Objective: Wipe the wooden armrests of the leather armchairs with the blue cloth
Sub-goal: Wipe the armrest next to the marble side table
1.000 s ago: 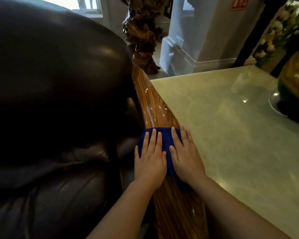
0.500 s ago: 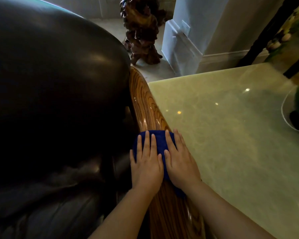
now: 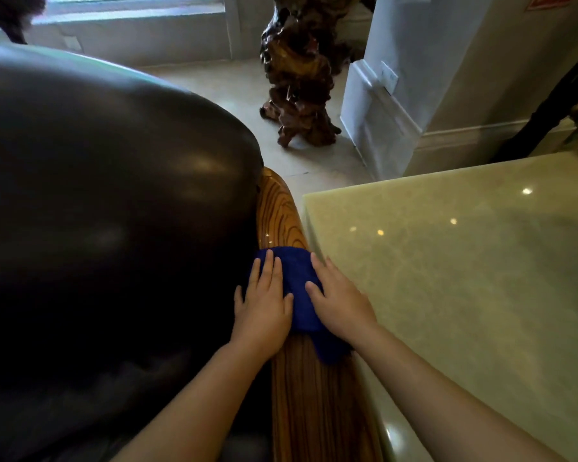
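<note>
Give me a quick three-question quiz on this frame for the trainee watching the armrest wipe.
1. True or false: both hands press flat on the dark blue folded cloth.
2. Multiple choice: what lies directly to the right of the glossy striped wooden armrest? A) a window B) a pale green polished stone tabletop C) a carpet
3. Fill in: beyond the cloth, the armrest's far end meets the dark brown ______ chair back.

Key:
1. True: the left hand and right hand lie on it with straight fingers.
2. B
3. leather
</note>
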Demonstrator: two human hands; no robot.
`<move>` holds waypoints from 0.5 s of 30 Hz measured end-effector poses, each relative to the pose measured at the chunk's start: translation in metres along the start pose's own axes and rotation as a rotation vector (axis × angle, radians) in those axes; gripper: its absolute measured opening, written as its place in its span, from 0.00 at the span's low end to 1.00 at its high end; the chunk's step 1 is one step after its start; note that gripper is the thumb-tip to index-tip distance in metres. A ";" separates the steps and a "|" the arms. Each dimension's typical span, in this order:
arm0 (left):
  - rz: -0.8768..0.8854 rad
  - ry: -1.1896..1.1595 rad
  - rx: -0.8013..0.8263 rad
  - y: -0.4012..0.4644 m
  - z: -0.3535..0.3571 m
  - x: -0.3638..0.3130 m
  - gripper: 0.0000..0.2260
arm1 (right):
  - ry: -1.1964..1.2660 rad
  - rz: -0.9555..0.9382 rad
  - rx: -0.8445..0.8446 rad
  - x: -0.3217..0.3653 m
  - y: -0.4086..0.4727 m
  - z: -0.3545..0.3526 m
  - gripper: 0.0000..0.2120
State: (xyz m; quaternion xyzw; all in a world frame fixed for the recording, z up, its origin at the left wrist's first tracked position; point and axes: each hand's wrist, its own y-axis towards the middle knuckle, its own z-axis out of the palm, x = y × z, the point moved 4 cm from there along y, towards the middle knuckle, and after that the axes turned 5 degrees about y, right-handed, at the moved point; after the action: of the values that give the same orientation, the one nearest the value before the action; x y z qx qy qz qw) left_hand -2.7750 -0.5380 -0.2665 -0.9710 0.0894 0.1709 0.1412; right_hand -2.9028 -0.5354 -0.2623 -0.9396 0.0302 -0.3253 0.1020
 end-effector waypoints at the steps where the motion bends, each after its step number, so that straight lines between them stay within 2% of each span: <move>1: 0.019 -0.016 0.002 -0.002 -0.003 0.002 0.26 | 0.082 -0.013 0.009 -0.004 -0.002 -0.006 0.24; 4: 0.057 -0.014 0.015 0.002 -0.009 0.003 0.24 | 0.178 -0.051 0.064 -0.010 -0.004 -0.013 0.23; 10: 0.096 0.263 0.000 0.037 -0.020 -0.008 0.26 | 0.224 -0.027 0.073 -0.008 0.029 -0.010 0.23; 15: 0.110 0.189 -0.003 0.072 -0.043 -0.008 0.25 | 0.287 0.013 0.073 -0.007 0.063 -0.016 0.22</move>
State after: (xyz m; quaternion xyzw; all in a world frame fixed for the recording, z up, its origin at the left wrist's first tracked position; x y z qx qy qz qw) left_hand -2.7847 -0.6177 -0.2427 -0.9766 0.1553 0.0861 0.1210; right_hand -2.9173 -0.5988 -0.2671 -0.8790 0.0387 -0.4564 0.1327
